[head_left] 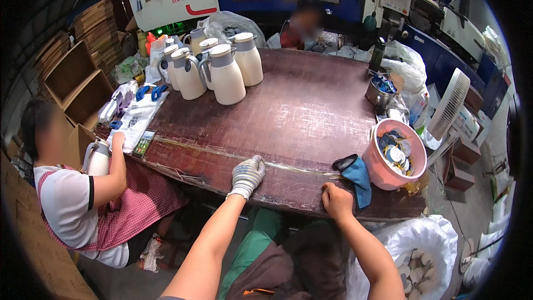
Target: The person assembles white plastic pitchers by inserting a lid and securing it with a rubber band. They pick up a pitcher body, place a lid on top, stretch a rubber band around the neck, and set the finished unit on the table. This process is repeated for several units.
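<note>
My left hand (247,175), in a white knit glove, rests flat on the near part of the dark brown table (300,111), fingers apart, holding nothing. My bare right hand (335,200) lies on the table's front edge with fingers curled; nothing shows in it. Just right of it lies a blue cloth with a black piece (355,173). Beyond that stands a pink bucket (382,173) filled with small round parts.
Several cream jugs with grey lids (226,75) stand at the far left of the table. A person in a checked apron (83,200) sits at the left holding a jug. Another person sits across. A white fan (448,103), a metal pot (378,93) and a white sack (422,250) are on the right.
</note>
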A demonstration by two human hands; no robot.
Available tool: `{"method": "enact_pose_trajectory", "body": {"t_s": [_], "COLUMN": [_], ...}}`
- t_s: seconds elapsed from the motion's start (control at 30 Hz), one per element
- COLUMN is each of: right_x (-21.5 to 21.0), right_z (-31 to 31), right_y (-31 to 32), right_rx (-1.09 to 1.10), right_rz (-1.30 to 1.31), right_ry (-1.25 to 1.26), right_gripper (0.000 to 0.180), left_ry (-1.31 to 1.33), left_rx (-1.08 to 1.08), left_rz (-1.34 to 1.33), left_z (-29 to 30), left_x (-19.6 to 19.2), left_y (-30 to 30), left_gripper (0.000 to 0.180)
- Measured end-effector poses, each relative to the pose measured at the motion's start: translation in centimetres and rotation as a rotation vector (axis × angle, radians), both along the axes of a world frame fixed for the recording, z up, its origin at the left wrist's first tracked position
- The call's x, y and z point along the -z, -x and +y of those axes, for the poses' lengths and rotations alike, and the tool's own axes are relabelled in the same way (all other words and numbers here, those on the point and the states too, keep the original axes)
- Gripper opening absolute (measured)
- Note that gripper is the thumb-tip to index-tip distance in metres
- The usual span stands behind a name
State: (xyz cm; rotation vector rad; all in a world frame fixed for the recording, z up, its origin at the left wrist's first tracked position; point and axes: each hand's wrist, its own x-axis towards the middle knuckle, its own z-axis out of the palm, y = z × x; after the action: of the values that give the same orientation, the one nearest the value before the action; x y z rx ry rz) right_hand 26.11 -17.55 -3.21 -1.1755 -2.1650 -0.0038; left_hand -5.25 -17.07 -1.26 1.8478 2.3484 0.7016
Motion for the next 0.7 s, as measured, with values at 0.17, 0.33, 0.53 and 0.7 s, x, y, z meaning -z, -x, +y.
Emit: {"method": "enact_pose_trajectory", "body": {"t_s": [0.17,0.33,0.53,0.7], "right_x": [0.38,-0.30,-0.10,-0.01], "right_z": [0.15,-0.19,-0.07,-0.04], "right_y": [-0.11,0.15,-0.23,0.06], "right_rx": [0.000,0.004,0.007,0.001], "right_rz": [0.004,-0.033,-0.013,-0.004], "right_ry": [0.007,0.056,-0.012,0.001], "right_gripper": [0.020,0.021,0.019,0.017], "left_ry": [-0.031,-0.013,-0.037,-0.022], "left_rx": [0.005,-0.002,0.009,-0.009], "left_rz": [0.015,-0.018,0.000,0.025], "left_z": [-0.08,-0.18,0.13,-0.25], "left_x": [0.11,0.28,-0.19,-0.15], "left_y": [-0.17,0.25,-0.38,-0.14], "left_gripper": [0.020,0.023,0.021,0.022]}}
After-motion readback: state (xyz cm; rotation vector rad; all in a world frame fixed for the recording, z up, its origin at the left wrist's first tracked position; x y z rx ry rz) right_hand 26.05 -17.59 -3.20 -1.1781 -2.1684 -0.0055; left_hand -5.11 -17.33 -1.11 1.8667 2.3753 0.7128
